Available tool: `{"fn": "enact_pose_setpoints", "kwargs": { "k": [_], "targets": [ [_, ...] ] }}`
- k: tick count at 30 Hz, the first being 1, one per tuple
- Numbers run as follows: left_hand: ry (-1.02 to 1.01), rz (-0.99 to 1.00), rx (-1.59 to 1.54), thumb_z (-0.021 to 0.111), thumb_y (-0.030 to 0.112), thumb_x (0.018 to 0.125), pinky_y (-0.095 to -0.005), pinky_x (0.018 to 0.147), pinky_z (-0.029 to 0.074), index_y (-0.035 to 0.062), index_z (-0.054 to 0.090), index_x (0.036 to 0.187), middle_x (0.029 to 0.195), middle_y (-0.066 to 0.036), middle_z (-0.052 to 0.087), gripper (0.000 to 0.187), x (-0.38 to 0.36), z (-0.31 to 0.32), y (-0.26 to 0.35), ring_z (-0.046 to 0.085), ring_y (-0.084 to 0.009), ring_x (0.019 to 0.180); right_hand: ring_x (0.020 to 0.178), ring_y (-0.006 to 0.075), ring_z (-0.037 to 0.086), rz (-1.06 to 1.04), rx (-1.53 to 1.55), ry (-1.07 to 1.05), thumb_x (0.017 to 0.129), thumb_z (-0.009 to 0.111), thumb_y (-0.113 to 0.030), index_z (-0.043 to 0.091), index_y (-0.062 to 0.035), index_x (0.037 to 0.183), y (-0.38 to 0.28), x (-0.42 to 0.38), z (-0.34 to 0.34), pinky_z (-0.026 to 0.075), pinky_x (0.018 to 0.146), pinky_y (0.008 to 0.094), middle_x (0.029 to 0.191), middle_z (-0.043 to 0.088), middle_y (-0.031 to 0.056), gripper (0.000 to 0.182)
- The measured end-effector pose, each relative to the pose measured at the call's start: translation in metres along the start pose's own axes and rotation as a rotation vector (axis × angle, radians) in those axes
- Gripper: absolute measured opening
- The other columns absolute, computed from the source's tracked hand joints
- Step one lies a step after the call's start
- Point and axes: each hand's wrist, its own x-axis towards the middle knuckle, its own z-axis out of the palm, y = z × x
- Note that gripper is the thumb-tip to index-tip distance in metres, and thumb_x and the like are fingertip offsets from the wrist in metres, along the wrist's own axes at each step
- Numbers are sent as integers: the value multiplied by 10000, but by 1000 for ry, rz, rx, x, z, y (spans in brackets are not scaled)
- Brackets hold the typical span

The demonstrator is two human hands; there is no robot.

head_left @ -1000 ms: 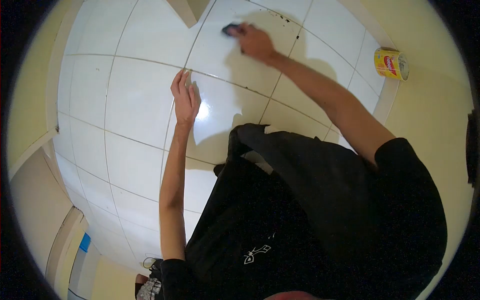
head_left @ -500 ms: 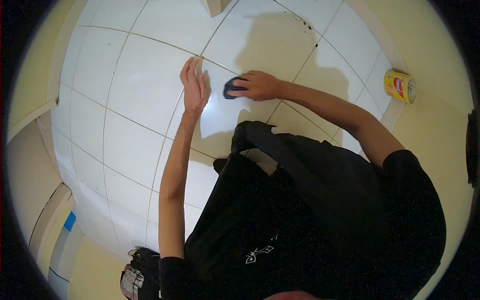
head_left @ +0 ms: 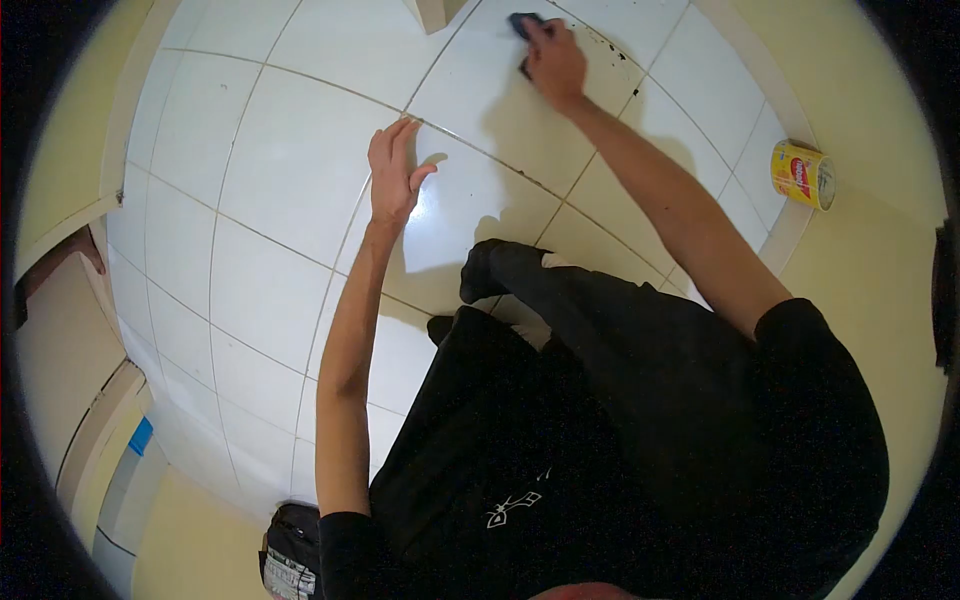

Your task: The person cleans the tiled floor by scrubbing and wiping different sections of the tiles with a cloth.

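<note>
My left hand point(head_left: 396, 172) rests on the white tiled floor point(head_left: 290, 150) with its fingers extended and the thumb apart, holding nothing. Farther forward and to the right, my right hand point(head_left: 556, 66) grips a small dark object point(head_left: 524, 26) against the tiles. Most of that object is covered by the fingers, and its exact kind cannot be made out. Several dark specks point(head_left: 610, 48) lie on the floor just right of my right hand.
A yellow container point(head_left: 802, 175) lies by the right wall. A black bag point(head_left: 292, 545) is at the lower left. The corner of a pale upright point(head_left: 430, 14) stands at the top. My dark-socked foot point(head_left: 480, 272) is below my hands. A brown shape point(head_left: 62, 262) shows at left.
My right hand has moved forward and slightly right with the dark object. My left hand has shifted slightly, its thumb now spread wider. A brown shape has appeared at the left edge.
</note>
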Motion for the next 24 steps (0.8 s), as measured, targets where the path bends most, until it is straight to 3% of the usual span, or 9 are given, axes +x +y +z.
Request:
{"fn": "enact_pose_setpoints", "kwargs": {
  "k": [4,7,10,13,14,15,17,19,24],
  "targets": [
    [-15,-6,14,471,392,1088,-566,1212,280,50,536,1434,1456,-166,526,490,-3,6,-8,472,-366,1358,997,310,680,138,59,-23,903,675,-196,662,-242,1347,37,1,-28,603,781,449,1167,608,92,447],
    [11,-56,-39,449,270,1093,-561,1210,287,47,539,1432,1440,-175,535,416,-1,4,-6,473,-376,1355,975,306,687,-15,180,-132,908,661,-185,651,-265,1375,24,-23,-69,603,788,450,1186,608,96,473],
    [39,-67,-34,474,206,1078,-534,1200,311,41,544,1424,1422,-183,544,390,-2,5,-4,481,-390,1338,950,311,694,-367,188,-437,942,628,-203,609,-299,1421,-3,-70,-93,602,782,445,1185,649,109,489],
    [29,-107,-42,482,148,1065,-501,1183,337,30,546,1414,1419,-190,542,374,2,0,3,483,-397,1329,1067,323,651,-735,285,-750,970,641,-295,547,-272,1469,-39,-103,-88,552,904,450,1178,646,132,508],
    [35,-112,-48,471,134,1065,-493,1177,345,22,536,1417,1428,-194,532,375,2,1,3,478,-397,1332,1093,305,631,-969,327,-476,879,702,-202,525,-282,1481,-38,-118,-65,550,896,442,1224,618,86,633],
    [41,-115,-54,460,119,1065,-486,1171,352,15,526,1421,1437,-198,522,377,0,3,2,473,-396,1335,1129,276,617,-991,278,-569,789,746,-176,509,-304,1482,-51,-118,-66,552,911,442,1285,587,61,743],
    [61,-140,-93,427,98,1068,-475,1172,357,1,504,1433,1450,-208,505,385,1,3,2,457,-391,1354,1000,229,621,-1047,234,-477,782,718,-143,597,-272,1434,-72,-101,-55,525,833,356,1208,618,36,675],
    [91,-190,-155,383,85,1076,-467,1187,354,-12,480,1449,1459,-221,489,397,1,1,5,435,-383,1385,1165,266,606,-1012,240,-452,789,757,-232,539,-284,1457,-79,-84,-33,552,916,430,1302,578,69,704],
    [78,-207,-164,377,37,1044,-463,1193,355,-17,466,1457,1486,-221,448,425,1,4,6,439,-385,1376,1016,229,644,-636,143,-185,812,696,-150,681,-310,1326,-90,-37,-4,548,812,383,1186,625,32,538]
  ]
}}
